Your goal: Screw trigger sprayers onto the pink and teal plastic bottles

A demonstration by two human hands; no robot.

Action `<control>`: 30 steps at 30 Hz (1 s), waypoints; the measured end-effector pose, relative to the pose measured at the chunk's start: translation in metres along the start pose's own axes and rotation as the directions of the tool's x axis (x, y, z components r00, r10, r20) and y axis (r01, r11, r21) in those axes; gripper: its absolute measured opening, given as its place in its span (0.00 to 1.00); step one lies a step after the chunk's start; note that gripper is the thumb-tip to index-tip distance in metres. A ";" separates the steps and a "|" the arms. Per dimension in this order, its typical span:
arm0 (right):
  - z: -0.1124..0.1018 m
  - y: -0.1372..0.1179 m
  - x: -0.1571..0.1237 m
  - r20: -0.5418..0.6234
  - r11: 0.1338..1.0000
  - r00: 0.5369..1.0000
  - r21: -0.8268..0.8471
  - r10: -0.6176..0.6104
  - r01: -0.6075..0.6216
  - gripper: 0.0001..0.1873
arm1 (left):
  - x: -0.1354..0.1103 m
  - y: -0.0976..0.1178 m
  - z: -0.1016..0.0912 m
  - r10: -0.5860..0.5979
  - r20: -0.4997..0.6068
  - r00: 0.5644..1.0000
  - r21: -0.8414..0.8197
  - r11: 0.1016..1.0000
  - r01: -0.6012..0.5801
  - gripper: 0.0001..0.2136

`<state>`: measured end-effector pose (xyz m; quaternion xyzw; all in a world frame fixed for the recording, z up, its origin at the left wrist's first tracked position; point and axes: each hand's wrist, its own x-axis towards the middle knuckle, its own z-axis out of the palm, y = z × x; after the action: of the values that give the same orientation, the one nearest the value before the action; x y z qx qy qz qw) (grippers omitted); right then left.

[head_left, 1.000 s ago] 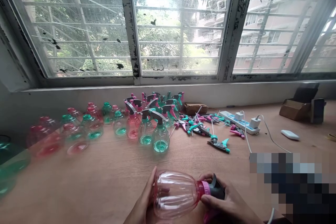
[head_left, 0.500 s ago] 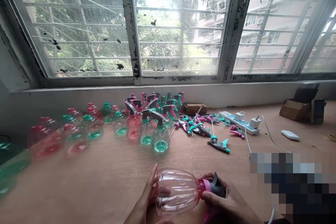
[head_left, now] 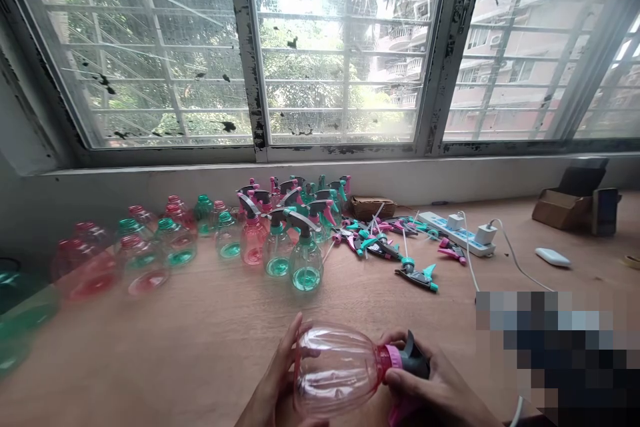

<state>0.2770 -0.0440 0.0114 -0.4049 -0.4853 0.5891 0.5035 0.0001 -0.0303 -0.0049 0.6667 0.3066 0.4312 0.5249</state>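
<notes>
A clear pink spray bottle (head_left: 337, 370) lies sideways between my hands at the lower middle, its base to the left. My left hand (head_left: 277, 373) cups the base end, with part of the fingers behind the plastic. At the neck, my right hand (head_left: 425, 377) grips around the pink collar (head_left: 394, 356) of the black and pink spray head (head_left: 416, 357). The head sits on the bottle's mouth. Beyond my hands stand several green and pink bottles with spray heads on, the nearest being a green spray bottle (head_left: 306, 263).
Open-topped bottles (head_left: 145, 267) stand on the left. Loose spray heads (head_left: 380, 240) lie heaped right of centre, one spray head (head_left: 417, 275) nearer me. Behind are a power strip (head_left: 457, 233) with white cables, a small cardboard box (head_left: 373, 207), a white case (head_left: 552, 257) and a phone (head_left: 605, 211).
The bottle has turned slightly about its long axis, and its base has shifted a little left and down. My left fingers have moved slightly around it; my right hand stays at the neck.
</notes>
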 end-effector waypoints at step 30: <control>-0.002 0.004 0.002 -0.050 0.999 0.999 0.032 -0.007 0.009 0.21 | -0.002 -0.001 -0.007 -0.097 0.056 0.994 -0.111 0.988 0.103 0.54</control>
<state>0.2775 -0.0421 0.0067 -0.4093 -0.4647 0.5846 0.5242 -0.0066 -0.0288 -0.0054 0.6302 0.3011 0.4041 0.5906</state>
